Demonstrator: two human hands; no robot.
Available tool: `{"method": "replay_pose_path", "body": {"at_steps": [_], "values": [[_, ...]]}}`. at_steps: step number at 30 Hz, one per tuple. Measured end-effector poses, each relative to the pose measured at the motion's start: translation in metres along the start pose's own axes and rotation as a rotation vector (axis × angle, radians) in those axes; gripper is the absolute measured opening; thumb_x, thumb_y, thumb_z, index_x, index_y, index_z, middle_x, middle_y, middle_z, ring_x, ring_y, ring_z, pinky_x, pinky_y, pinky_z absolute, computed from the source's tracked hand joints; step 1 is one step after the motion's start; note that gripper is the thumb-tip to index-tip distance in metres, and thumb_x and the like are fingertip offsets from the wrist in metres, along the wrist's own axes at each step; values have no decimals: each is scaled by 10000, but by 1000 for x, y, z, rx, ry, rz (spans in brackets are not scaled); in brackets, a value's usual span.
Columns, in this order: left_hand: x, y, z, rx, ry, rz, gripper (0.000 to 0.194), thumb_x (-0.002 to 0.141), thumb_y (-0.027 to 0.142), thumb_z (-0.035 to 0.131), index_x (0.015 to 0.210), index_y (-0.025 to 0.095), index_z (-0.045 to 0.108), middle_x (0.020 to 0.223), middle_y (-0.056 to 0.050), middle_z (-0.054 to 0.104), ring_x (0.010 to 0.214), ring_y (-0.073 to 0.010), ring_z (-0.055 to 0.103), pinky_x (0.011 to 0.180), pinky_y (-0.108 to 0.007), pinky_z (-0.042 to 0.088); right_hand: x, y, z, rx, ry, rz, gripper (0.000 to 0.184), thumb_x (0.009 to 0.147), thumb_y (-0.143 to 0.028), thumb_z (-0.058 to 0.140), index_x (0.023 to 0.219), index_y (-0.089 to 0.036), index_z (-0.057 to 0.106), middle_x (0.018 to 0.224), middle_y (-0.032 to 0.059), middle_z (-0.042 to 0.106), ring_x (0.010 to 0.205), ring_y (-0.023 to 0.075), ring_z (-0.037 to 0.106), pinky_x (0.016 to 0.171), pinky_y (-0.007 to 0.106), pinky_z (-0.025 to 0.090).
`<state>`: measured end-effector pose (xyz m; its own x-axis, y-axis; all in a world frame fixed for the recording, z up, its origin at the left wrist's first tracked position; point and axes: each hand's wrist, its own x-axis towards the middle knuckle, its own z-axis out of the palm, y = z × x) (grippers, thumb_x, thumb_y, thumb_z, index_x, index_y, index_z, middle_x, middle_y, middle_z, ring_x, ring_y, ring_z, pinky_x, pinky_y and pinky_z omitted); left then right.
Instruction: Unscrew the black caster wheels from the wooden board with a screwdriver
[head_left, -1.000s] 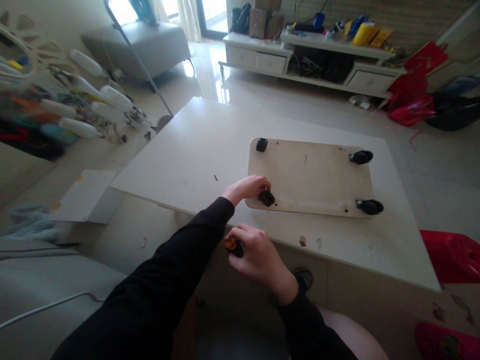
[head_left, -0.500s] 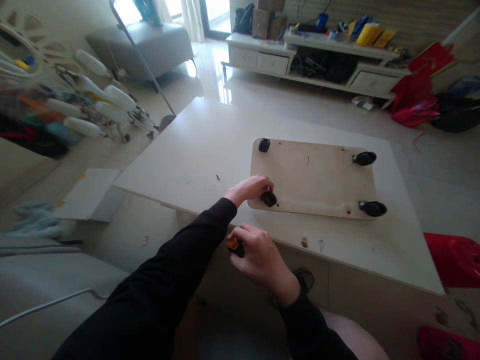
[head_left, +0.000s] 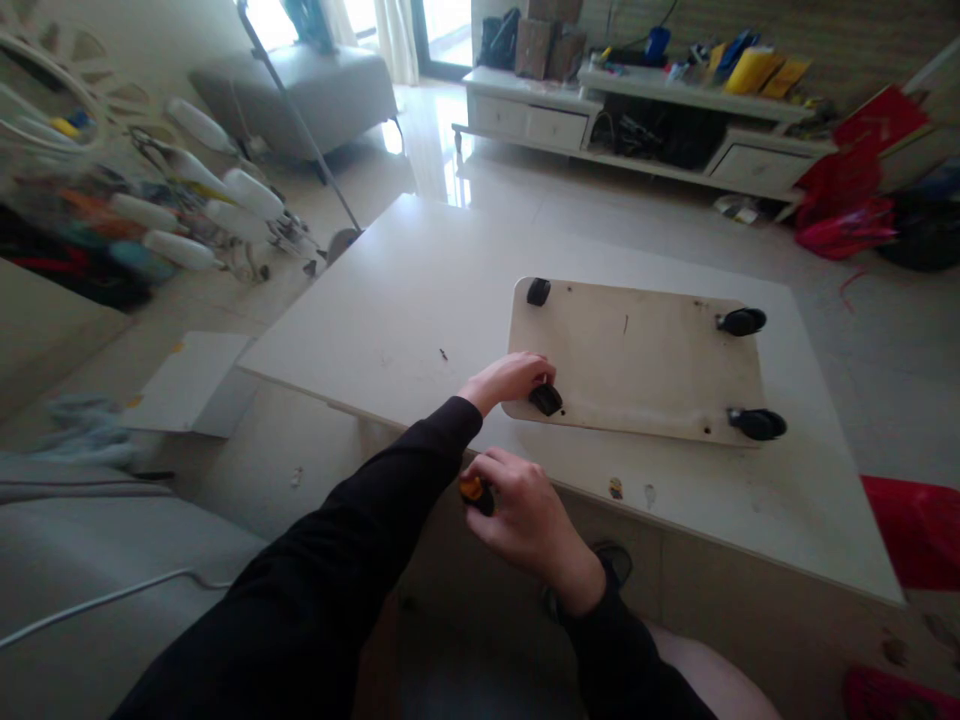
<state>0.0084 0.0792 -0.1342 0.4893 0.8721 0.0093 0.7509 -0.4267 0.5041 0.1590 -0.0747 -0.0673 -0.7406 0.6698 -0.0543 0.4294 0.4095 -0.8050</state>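
Observation:
A pale wooden board (head_left: 637, 365) lies flat on the white table (head_left: 390, 300), with a black caster wheel at each corner. My left hand (head_left: 506, 380) reaches out to the near-left corner and its fingers close on the caster (head_left: 545, 399) there. My right hand (head_left: 525, 515) hovers at the table's near edge, wrapped round a tool with an orange and black handle (head_left: 475, 493); the tool's tip is hidden. The other casters sit at the far-left (head_left: 538, 292), far-right (head_left: 741, 321) and near-right (head_left: 757, 424) corners.
A small dark screw (head_left: 443, 354) lies on the table left of the board. A red plastic stool (head_left: 915, 530) stands at the right. A clothes rack with white rods (head_left: 202, 210) sits left, a low white cabinet (head_left: 645, 140) behind. A flat white box (head_left: 199, 380) lies on the floor.
Both hands keep their hold; only my head has shifted, sliding the whole scene slightly right and down in view.

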Motion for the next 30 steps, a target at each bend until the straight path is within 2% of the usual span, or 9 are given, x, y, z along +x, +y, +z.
{"method": "replay_pose_path", "body": {"at_steps": [15,22,27,30], "values": [[3,-5,1,-4,-26,8,321,931,1,595,1029,206,822,1048,-49,801,947,-163,706,848,-255,516,-1,2,1,0,1,-1,167,816,-144,656,965,-217,669,957,27,656,855,173,597,776,306,405],[2,-2,-1,1,-11,7,265,949,19,600,954,183,808,962,-54,789,898,-170,694,817,-269,506,-1,0,-1,6,-5,2,144,825,-144,645,950,-215,661,953,27,652,857,171,595,779,310,408],[1,-1,-1,-28,9,3,299,945,19,612,1056,192,829,991,-60,781,908,-172,690,823,-273,501,0,1,0,-10,-2,-1,152,819,-144,643,953,-216,653,952,25,648,850,171,585,776,311,400],[1,-1,-2,-30,-3,0,312,928,5,615,1036,196,837,1010,-57,780,917,-166,689,823,-268,497,0,1,2,-18,-8,2,166,811,-139,646,957,-218,648,961,27,652,858,174,592,777,310,401]]}}
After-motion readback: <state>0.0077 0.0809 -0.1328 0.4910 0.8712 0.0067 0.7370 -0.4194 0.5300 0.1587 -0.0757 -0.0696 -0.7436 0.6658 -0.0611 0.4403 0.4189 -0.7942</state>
